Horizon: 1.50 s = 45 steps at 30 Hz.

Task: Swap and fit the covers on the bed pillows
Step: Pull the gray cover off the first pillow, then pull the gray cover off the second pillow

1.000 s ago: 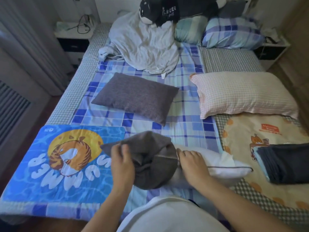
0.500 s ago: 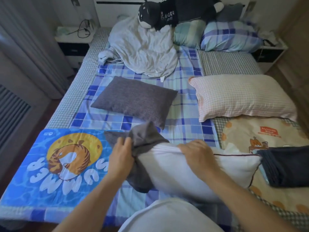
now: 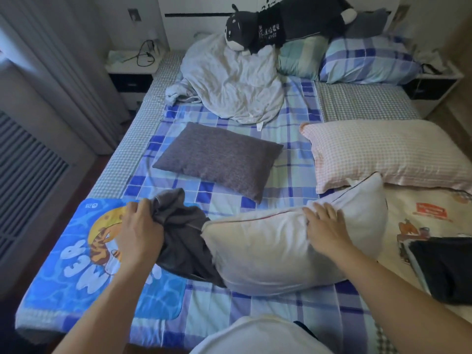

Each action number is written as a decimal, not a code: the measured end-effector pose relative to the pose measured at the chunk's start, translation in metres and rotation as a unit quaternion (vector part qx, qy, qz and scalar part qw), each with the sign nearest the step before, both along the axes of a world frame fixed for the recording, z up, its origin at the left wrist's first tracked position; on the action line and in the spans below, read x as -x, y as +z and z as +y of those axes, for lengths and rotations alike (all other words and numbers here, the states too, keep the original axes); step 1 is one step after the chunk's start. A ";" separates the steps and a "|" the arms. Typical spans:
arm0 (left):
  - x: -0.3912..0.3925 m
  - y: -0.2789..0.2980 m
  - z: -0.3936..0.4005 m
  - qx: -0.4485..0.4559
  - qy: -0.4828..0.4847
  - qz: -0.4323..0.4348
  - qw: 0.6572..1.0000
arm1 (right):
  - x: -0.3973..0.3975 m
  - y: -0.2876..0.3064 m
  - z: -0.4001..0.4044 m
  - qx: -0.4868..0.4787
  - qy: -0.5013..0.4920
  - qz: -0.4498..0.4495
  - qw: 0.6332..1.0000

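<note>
A bare white pillow [image 3: 268, 249] with dark piping lies across the foot of the bed. Its dark grey cover [image 3: 178, 231] is bunched at the pillow's left end, nearly clear of it. My left hand [image 3: 139, 231] grips the bunched cover. My right hand [image 3: 324, 228] lies on top of the pillow, fingers spread over its upper edge. A grey covered pillow [image 3: 219, 157] lies mid-bed and a pink checked pillow [image 3: 383, 152] to the right.
A blue "SUMMER" tiger mat [image 3: 76, 261] lies at the left foot of the bed. A folded dark cloth [image 3: 449, 269] sits on a cartoon-print mat [image 3: 421, 215] at right. A crumpled pale blanket [image 3: 229, 80], a plush toy [image 3: 281, 24] and plaid pillows [image 3: 367, 60] fill the head end.
The grey cover has been pulled leftward off the white pillow, which now shows almost wholly. My right hand has moved right along the pillow and my left hand further left.
</note>
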<state>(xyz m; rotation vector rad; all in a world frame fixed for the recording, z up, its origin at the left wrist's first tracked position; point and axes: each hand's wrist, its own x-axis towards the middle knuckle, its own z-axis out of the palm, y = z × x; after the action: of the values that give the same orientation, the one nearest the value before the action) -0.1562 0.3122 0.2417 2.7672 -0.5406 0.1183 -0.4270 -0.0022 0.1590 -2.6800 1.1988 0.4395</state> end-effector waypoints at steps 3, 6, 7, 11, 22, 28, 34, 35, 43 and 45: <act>-0.006 0.017 0.011 0.034 0.035 -0.029 0.998 | -0.006 -0.006 -0.006 -0.057 -0.045 0.034 0.997; -0.006 0.022 0.018 0.036 0.023 -0.037 0.998 | -0.010 -0.003 -0.024 -0.061 -0.064 0.059 0.994; -0.004 0.024 0.019 0.035 0.019 -0.031 0.999 | -0.013 0.000 -0.030 -0.053 -0.049 0.068 0.995; 0.007 0.029 0.007 0.030 0.008 0.006 0.999 | -0.022 0.002 -0.026 0.015 0.117 0.036 0.992; -0.005 0.047 -0.007 0.019 -0.010 -0.006 1.000 | -0.003 0.028 -0.052 0.057 0.047 -0.155 0.985; -0.001 0.094 -0.007 0.019 -0.064 -0.103 0.992 | 0.000 -0.027 -0.060 -0.152 -0.070 0.045 0.985; 0.002 0.124 -0.018 0.101 -0.191 -0.055 0.975 | -0.042 0.015 0.014 -0.289 0.029 -0.011 0.957; 0.000 0.134 -0.021 0.120 -0.231 -0.039 0.965 | -0.053 0.036 0.022 -0.307 0.039 -0.065 0.949; -0.016 0.218 -0.038 0.132 -0.517 -0.008 0.846 | -0.105 0.222 0.037 -0.626 0.048 -0.413 0.659; -0.010 0.214 -0.046 0.092 -0.519 -0.065 0.847 | -0.115 0.237 0.039 -0.603 0.060 -0.417 0.677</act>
<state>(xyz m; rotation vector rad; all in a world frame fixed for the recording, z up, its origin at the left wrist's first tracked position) -0.1459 0.2664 0.4554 1.9357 -1.8371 0.0904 -0.3118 0.0366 0.3958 -1.3993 0.2039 -0.0602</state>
